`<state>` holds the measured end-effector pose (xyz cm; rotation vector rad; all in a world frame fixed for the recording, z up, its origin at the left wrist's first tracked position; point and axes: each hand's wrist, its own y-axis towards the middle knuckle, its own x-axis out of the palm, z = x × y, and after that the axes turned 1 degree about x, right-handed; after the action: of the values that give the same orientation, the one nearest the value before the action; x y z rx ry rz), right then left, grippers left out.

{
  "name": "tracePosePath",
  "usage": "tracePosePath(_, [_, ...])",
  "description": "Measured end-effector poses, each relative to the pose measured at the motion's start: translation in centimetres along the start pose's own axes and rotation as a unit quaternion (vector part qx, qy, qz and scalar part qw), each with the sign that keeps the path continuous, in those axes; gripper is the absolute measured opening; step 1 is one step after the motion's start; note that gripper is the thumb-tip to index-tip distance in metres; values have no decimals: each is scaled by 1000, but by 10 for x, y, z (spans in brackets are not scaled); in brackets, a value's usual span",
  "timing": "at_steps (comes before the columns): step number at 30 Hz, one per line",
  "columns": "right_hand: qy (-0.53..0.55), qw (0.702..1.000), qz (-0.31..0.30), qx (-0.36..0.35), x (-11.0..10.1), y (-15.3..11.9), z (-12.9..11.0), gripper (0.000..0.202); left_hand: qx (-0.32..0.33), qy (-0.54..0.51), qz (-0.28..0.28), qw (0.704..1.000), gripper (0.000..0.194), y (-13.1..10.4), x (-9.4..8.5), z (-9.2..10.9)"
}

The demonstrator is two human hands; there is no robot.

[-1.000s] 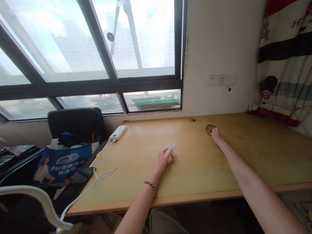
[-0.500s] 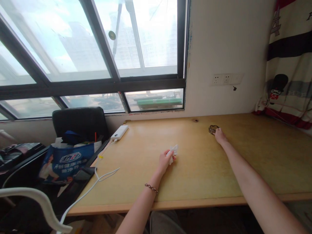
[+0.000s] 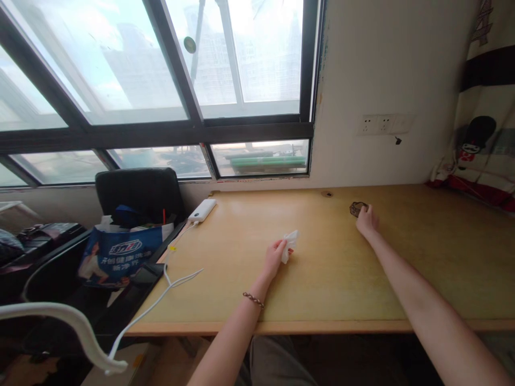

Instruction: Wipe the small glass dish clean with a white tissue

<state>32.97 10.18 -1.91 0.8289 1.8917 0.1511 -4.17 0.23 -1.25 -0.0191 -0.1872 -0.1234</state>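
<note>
My left hand [image 3: 277, 253] is closed on a crumpled white tissue [image 3: 290, 245] over the middle of the wooden table [image 3: 241, 279]. A braided bracelet circles that wrist. Farther back and to the right, my right hand [image 3: 367, 219] pinches the right edge of a small dark-patterned, roughly round object [image 3: 356, 208]. Its far side shows beyond my fingertips; what it is exactly cannot be made out.
At the table's left edge lies a white power bank [image 3: 202, 210] with a white cable [image 3: 153, 303]. A black chair [image 3: 139, 193] holds a blue bag [image 3: 116, 257]. A curved white tube [image 3: 60, 313] is at lower left. Wall sockets [image 3: 376, 124] sit above the table.
The camera view has shifted slightly. Both hands keep their holds, and the tissue sits a little more spread out above my left fingers. The patterned object appears slightly more tilted.
</note>
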Motion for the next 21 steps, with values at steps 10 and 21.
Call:
tracePosePath(10, [472, 811, -342, 54, -11, -170, -171, 39, 11, -71, -13, 997, 37, 1, -2, -1])
tracePosePath(21, [670, 671, -223, 226, -17, -197, -173, 24, -53, -81, -3, 995, 44, -12, 1, 8])
